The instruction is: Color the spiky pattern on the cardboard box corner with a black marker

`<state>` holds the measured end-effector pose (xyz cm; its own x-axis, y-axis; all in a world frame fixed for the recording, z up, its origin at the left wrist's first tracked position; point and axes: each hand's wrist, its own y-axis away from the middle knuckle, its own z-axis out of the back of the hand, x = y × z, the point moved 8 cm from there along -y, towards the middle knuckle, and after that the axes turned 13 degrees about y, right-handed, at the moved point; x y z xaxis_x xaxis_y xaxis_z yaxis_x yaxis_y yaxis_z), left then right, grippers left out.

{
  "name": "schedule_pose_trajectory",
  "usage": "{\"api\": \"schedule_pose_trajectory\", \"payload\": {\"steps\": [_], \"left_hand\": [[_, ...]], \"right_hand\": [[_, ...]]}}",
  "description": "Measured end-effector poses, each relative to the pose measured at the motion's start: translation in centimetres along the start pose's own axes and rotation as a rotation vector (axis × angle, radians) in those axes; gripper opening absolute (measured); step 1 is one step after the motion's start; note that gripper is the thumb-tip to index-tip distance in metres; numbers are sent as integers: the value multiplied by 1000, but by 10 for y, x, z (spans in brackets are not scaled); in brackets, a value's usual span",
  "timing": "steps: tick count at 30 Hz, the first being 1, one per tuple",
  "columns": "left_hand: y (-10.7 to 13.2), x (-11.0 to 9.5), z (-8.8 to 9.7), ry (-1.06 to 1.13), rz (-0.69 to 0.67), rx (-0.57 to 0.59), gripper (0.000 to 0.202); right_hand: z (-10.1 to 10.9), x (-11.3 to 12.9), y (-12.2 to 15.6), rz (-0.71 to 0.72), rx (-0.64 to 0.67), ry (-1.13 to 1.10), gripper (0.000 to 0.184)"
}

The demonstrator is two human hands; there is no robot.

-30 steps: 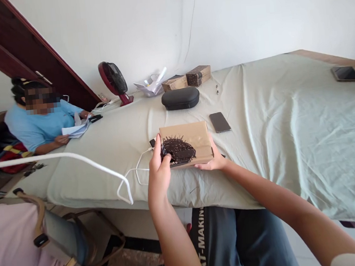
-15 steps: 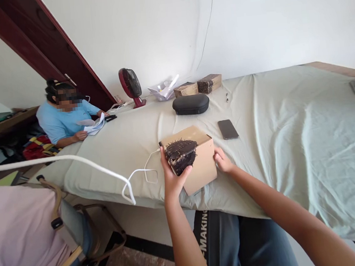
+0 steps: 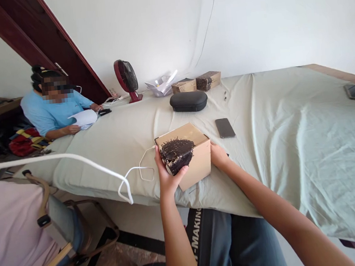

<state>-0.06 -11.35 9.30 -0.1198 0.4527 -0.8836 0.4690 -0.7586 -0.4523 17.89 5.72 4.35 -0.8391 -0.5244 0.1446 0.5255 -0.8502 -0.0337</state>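
- A pale green cloth, wrinkled towards the right, covers the long table [image 3: 270, 149] in this white-walled room; bare wood shows at its far right corner.
- Nearest, the person's dark trousers [image 3: 238, 244] carry pale capitals; I can read "MAKING", with whatever comes before it cut off by the forearm.
- By the near left corner stands a chair [image 3: 41, 200], a pink top [image 3: 14, 232] beside it.
- At the middle of the near edge is a plain cardboard box [image 3: 196, 164], tilted, with a dark spiky patch on its left corner and no wording I can make out. The left hand [image 3: 167, 180] grips that corner, thumb across the front; the right hand [image 3: 219, 156] is against the right side, its fingers hidden, so I can't tell how it grips.
- A thin white cable [image 3: 144, 157] runs to the box's left side.
- Further in, a phone [image 3: 225, 128] lies flat, with a black case [image 3: 188, 101] beyond it.
- Along the far edge: a dark red fan [image 3: 127, 79] and two patterned boxes [image 3: 208, 80], their print too small to read.
- At the left edge, someone in light blue holds white papers [image 3: 85, 119], a dark red door [image 3: 58, 40] behind.
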Motion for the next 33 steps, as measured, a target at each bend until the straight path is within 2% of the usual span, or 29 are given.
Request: {"api": "schedule_pose_trajectory", "payload": {"steps": [8, 10, 13, 15, 17, 20, 22, 24, 26, 28, 30, 31, 33], "left_hand": [[1, -10, -1, -102, -76, -10, 122], [1, -11, -1, -118, -90, -7, 122], [2, -10, 0, -130, -108, -7, 123], [2, -9, 0, -137, -105, -6, 126], [1, -8, 0, -136, -95, -5, 129], [1, -7, 0, -114, -99, -3, 132], [1, -7, -1, -101, -113, 1, 130], [1, -7, -1, -94, -131, 5, 127], [1, -7, 1, -101, -148, 2, 124], [2, -7, 2, -122, -164, -7, 123], [3, -8, 3, -144, -183, -6, 122], [3, -9, 3, -153, -194, -2, 121], [5, -10, 2, -167, -205, 15, 121]], "right_hand": [[-2, -10, 1, -91, 94, 45, 38], [0, -18, 3, -129, 95, 53, 51], [6, -41, 5, -216, 105, 34, 81], [14, -54, 3, -221, 36, -50, 86], [27, -60, -1, -140, -149, -211, 81], [38, -62, -1, -20, -430, -473, 62], [29, -60, -1, 5, -478, -573, 47], [18, -54, -4, 32, -453, -625, 34], [16, -52, -7, 59, -439, -669, 29], [31, -61, -8, 24, -506, -813, 26], [62, -72, -5, -20, -597, -1050, 25], [82, -72, -1, -10, -633, -1157, 30], [125, -50, 4, 132, -554, -1242, 38]]}}
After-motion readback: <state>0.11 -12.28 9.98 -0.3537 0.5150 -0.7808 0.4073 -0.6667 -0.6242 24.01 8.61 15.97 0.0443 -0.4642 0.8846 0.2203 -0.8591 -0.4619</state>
